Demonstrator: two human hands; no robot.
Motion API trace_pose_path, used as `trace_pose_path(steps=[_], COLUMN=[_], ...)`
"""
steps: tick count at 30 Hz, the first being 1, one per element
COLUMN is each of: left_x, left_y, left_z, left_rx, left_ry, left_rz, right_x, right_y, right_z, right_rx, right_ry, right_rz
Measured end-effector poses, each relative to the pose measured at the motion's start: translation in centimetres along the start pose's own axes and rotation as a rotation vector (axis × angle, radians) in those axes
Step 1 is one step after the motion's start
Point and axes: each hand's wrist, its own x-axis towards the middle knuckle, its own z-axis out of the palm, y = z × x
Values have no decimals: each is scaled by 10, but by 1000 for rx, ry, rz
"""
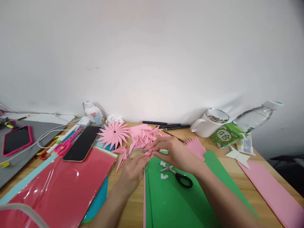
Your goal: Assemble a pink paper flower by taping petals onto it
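Where the white bottle (pixel 93 113) bears red lettering, the print is too blurred to read; the green packet (pixel 224 134) shows a large white character in a round mark, and beside it a small packet (pixel 246 144) carries blurred print. Counted, there are one clear bottle (pixel 255 118), one white mug (pixel 206 125), two phones, one pink-cased (pixel 17 140) and one black-screened (pixel 82 143), three dark markers (pixel 155 122) by the wall (pixel 152 63), one pink rosette (pixel 114 134) and one white folded star (pixel 237 155). Black-handled scissors (pixel 184 180) lie on the green paper (pixel 171 205) among about four white scraps (pixel 164 176); pink-handled scissors (pixel 64 147) lie at left. The grip of the left hand (pixel 133 171) and that of the right hand (pixel 172 152) are both pinched on a pink folded paper (pixel 149 153), held over the bench (pixel 129 209) beside the silver ring (pixel 133 152), near the heap of pink pieces (pixel 142 134), too overlapped to count.
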Motion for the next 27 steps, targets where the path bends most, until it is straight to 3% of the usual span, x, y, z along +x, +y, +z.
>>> trace_pose_path(steps=[4, 12, 27], left_x=[-2, 8, 0], left_y=[2, 10, 5], left_z=[-2, -8, -3], left_rx=[157, 284, 255], left_ry=[-98, -106, -84], left_rz=[73, 207, 180], right_x=[0, 2, 3], right_y=[-2, -1, -1], right_z=[4, 15, 17], right_rx=[-56, -204, -180], right_ry=[-16, 6, 43], right_rz=[61, 164, 173])
